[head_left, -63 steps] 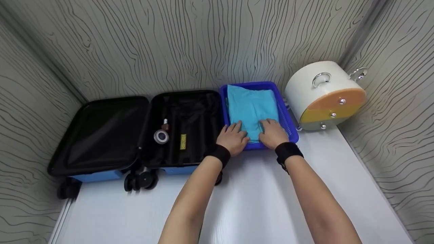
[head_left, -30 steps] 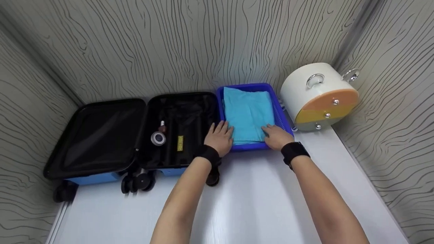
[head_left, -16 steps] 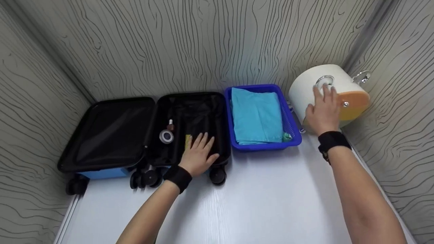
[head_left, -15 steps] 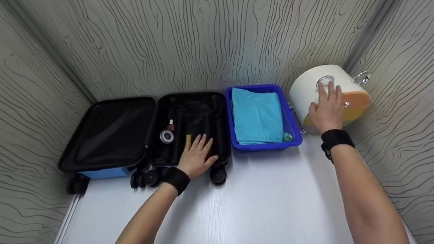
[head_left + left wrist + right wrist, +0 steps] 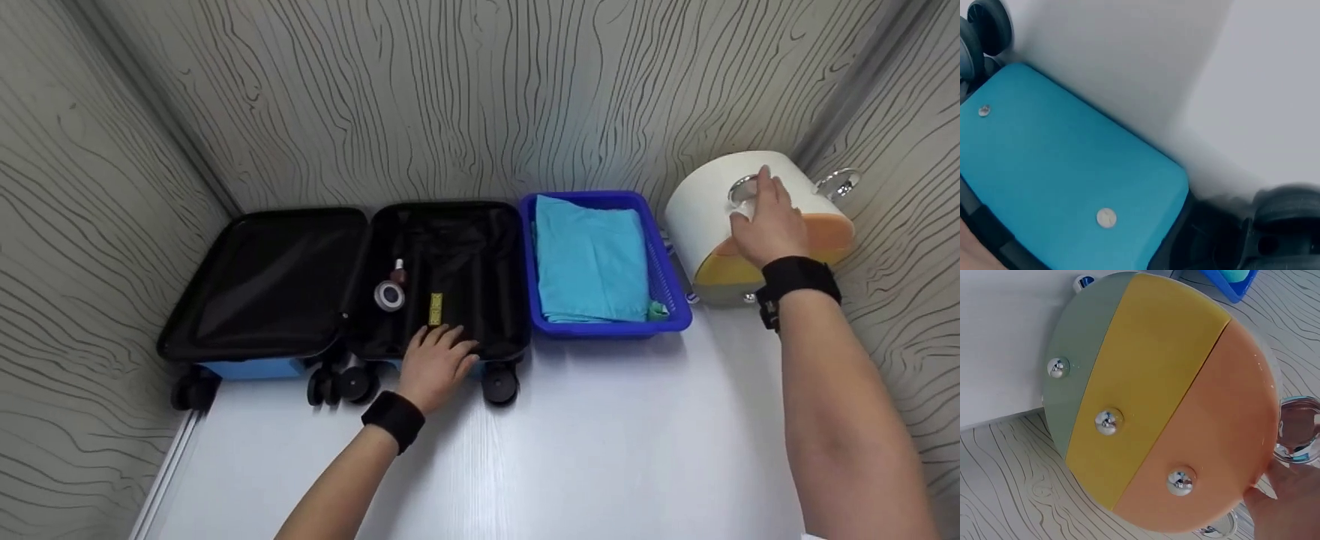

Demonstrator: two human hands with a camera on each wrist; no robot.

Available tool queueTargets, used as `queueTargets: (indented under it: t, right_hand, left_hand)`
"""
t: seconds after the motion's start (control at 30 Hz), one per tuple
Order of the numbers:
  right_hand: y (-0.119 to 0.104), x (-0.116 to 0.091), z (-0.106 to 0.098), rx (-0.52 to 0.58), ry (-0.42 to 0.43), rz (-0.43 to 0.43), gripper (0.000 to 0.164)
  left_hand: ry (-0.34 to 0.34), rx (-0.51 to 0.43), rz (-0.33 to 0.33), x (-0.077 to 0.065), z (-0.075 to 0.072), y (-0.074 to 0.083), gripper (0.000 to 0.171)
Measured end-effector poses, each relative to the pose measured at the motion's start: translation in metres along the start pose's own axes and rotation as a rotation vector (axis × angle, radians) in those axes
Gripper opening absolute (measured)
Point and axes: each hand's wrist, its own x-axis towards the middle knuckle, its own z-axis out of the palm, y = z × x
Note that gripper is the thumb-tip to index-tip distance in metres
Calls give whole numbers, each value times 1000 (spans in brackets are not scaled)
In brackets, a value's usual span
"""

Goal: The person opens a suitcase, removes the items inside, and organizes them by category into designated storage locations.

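Observation:
My left hand lies over the front edge of the black-lined half of the suitcase, fingers loosely extended and holding nothing. In the left wrist view the suitcase's blue side fills much of the frame, with only a bit of skin at the lower left. My right hand rests on top of the rounded white drawer box, fingers straight beside a ring handle. The right wrist view shows the box's green, yellow and orange drawer fronts, all shut, with silver knobs.
A blue basket holds folded turquoise cloth and a small green item. Inside the suitcase lie a round white-rimmed object and a little brown bottle with a white top. Patterned walls surround the white tabletop.
Both hands have left the cloth in the basket. The left moved to the suitcase's front edge and drew slightly back; the right went over to the top of the drawer box.

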Motion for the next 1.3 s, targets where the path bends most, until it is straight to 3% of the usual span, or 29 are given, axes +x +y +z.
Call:
queueTargets:
  t: [0.27,0.57,0.9,1.3]
  right_hand:
    - [-4,7,-12,24,-59,31,72]
    - [-12,9,-10,148,-97,-16,68]
    - [-21,11,-18,166,-181,-32,65]
    - [-15,13,-28,75,-112,-25,55]
  left_hand:
    - [62,36,2,9,6,1,37]
    - [44,48,-9,8,8,0,38]
    - [63,34,-29,8,9,2,38]
    - [73,39,-27,8,7,10,37]
